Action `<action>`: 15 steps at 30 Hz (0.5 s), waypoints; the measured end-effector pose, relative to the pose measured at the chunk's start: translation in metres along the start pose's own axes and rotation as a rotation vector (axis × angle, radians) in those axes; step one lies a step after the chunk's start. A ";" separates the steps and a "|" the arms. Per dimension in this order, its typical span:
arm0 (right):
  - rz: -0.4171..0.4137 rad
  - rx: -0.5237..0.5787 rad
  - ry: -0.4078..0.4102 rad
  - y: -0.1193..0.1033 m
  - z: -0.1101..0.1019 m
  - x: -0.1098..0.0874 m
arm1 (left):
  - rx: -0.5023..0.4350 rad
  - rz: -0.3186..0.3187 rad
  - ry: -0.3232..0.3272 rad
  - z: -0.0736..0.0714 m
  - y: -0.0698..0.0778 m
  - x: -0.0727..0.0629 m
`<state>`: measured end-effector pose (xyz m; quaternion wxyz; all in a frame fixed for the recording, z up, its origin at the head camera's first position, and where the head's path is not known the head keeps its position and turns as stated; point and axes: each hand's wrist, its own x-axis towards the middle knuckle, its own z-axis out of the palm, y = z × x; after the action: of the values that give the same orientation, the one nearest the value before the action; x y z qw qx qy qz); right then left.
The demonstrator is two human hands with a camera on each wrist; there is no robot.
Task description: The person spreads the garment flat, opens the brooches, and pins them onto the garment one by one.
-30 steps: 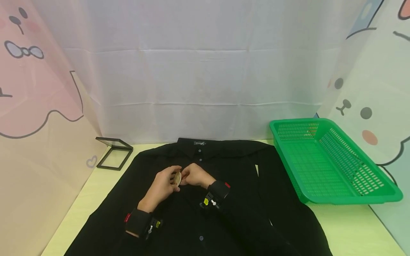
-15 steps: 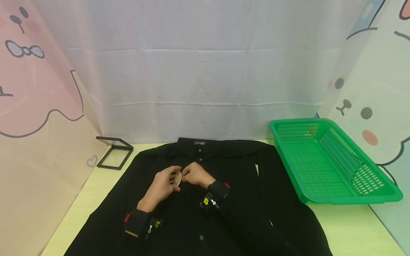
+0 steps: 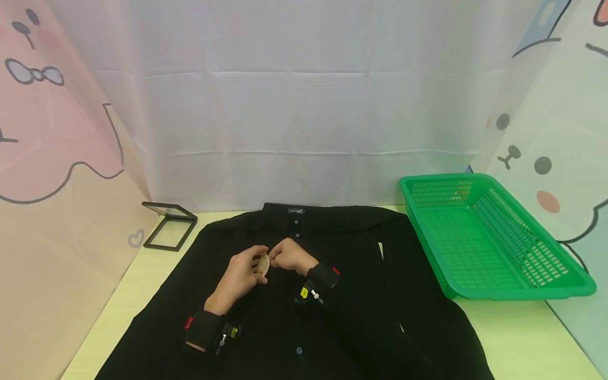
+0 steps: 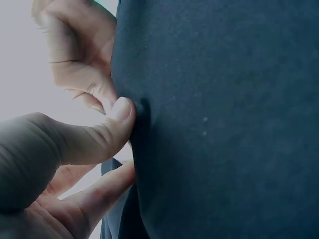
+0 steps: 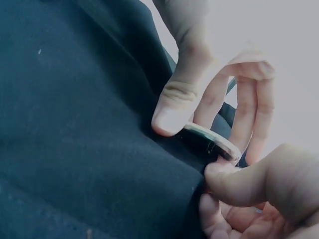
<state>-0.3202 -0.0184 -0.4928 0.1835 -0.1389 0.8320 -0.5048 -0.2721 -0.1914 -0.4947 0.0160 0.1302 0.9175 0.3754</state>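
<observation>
A pale round disc with a metallic rim, badge-like, stands on edge against the black shirt. My left hand pinches it, the thumb pressing at the shirt's surface and the other fingers behind. In the right wrist view, the left thumb lies at one end of the disc's rim. My right hand pinches dark shirt cloth with thumb and forefinger beside the other end. Between these fingertips little shows, so the disc's fastening there is hidden. Folds of cloth rise around both hands in the wrist views.
A green plastic basket stands at the right, beside the shirt's sleeve. At the back left, an open black-framed clear case rests on the pale yellow table. White fabric hangs behind.
My right hand has shifted slightly up, its fingertips moving higher along the disc's edge. The left hand keeps its hold on the disc in nearly the same place.
</observation>
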 end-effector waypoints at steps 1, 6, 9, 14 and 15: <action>-0.007 -0.001 -0.004 0.000 0.000 0.000 | 0.011 0.004 0.007 0.000 0.000 0.000; -0.051 -0.020 -0.007 0.002 -0.001 0.002 | 0.044 0.028 0.032 0.003 0.001 0.001; -0.070 -0.034 -0.007 0.003 0.000 0.002 | 0.050 0.033 0.033 0.004 0.001 0.001; -0.112 -0.071 0.009 0.005 0.002 0.000 | 0.050 0.026 0.034 0.005 0.001 0.000; -0.116 -0.083 0.012 0.006 0.002 0.000 | 0.052 0.026 0.034 0.005 0.001 0.000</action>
<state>-0.3195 -0.0178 -0.4990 0.1429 -0.1914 0.8439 -0.4804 -0.2710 -0.1875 -0.4977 -0.0076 0.1361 0.9253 0.3539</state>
